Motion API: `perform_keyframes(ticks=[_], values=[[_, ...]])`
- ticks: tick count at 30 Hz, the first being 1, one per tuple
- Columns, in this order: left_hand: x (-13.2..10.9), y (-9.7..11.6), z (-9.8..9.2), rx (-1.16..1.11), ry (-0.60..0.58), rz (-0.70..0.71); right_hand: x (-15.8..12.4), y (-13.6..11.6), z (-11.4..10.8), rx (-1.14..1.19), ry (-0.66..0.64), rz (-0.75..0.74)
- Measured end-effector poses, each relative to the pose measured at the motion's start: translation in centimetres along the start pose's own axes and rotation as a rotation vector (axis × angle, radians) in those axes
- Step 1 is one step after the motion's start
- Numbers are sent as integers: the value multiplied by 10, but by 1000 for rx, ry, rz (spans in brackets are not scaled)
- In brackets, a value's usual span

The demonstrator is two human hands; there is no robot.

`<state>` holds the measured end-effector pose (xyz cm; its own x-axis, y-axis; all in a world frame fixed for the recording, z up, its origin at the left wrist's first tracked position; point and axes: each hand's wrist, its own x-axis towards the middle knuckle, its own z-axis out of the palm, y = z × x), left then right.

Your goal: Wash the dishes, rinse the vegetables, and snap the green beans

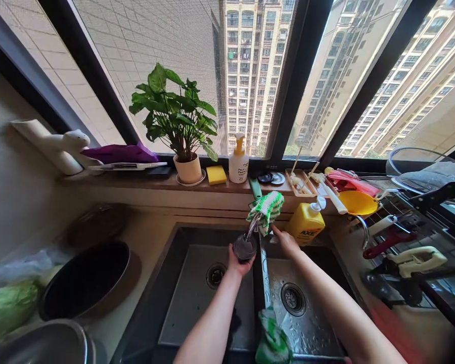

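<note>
- You have one small cup (244, 249) in your left hand (238, 264), its fingers wrapped around it, above the left basin (187, 303) near the divider (265, 283).
- One stream of water (253, 226) runs into the cup.
- Your right hand (287, 243) reaches just beside the striped cloth (270, 206), index finger extended; you cannot tell whether its fingers grip anything.
- You have two basins, each with one drain: the left drain (216, 275) and the right drain (293, 298).
- Two green-and-white cloths show: the striped one at the water outlet, and a crumpled cloth (273, 337) at the divider's near end.
- One yellow bottle (306, 226) stands behind the right basin (311, 331), close to your right hand.
- Left of your cup, open room stretches to the left basin's wall; beyond its rim, a strip of surface (151, 253) separates it from one dark pan (89, 278).
</note>
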<state>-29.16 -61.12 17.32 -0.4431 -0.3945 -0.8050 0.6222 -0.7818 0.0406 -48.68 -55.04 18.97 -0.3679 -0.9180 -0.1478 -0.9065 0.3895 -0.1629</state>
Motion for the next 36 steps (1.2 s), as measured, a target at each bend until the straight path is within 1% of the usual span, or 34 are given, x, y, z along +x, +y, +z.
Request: perform_keyframes(ticks=[4, 8, 10, 12, 14, 15, 16, 17, 18, 20, 21, 22, 25, 26, 27, 29, 31, 32, 34, 35, 36], values=[[-6, 3, -1, -20, -6, 6, 2, -2, -1, 66, -7, -15], [-9, 5, -3, 2, -20, 22, 2, -4, -12, 53, -30, -18], [-9, 5, -3, 17, -19, 24, 1, -7, -19, 40, -41, -4], [-8, 5, -6, 29, -7, 29, -5, -15, -22, 21, -28, 36], [-6, 4, -11, 41, -9, 52, -15, -33, -17, 41, 59, 47], [-4, 3, -13, 49, -32, 72, -21, -45, -11, 90, 119, 7], [-3, 2, -16, 56, -69, 98, -28, -60, -3, 166, 183, -51], [-2, 0, -20, 61, -114, 125, -34, -75, 6, 267, 230, -140], [-2, -2, -23, 62, -157, 152, -40, -91, 16, 373, 255, -213], [-3, -5, -34, 68, -215, 172, -47, -116, 31, 526, 307, -237], [-4, -4, -42, 94, -230, 141, -48, -124, 36, 583, 322, -218], [-5, -2, -52, 140, -241, 78, -48, -129, 38, 627, 331, -192], [-7, 13, -89, 306, -216, -143, -48, -129, 32, 703, 336, -141], [-6, 19, -100, 319, -194, -165, -48, -127, 30, 723, 340, -142], [-4, 25, -110, 299, -193, -153, -48, -125, 27, 750, 339, -161], [2, 32, -119, 219, -196, -55, -48, -124, 27, 831, 310, -197], [7, 35, -117, 155, -198, 73, -46, -126, 31, 935, 282, -185], [8, 36, -114, 146, -204, 116, -45, -128, 34, 984, 293, -160], [11, 40, -107, 176, -214, 141, -43, -132, 43, 1056, 356, -98], [12, 42, -106, 201, -179, 136, -42, -134, 47, 1081, 384, -66], [14, 45, -105, 220, -117, 130, -41, -135, 52, 1097, 398, -32]])
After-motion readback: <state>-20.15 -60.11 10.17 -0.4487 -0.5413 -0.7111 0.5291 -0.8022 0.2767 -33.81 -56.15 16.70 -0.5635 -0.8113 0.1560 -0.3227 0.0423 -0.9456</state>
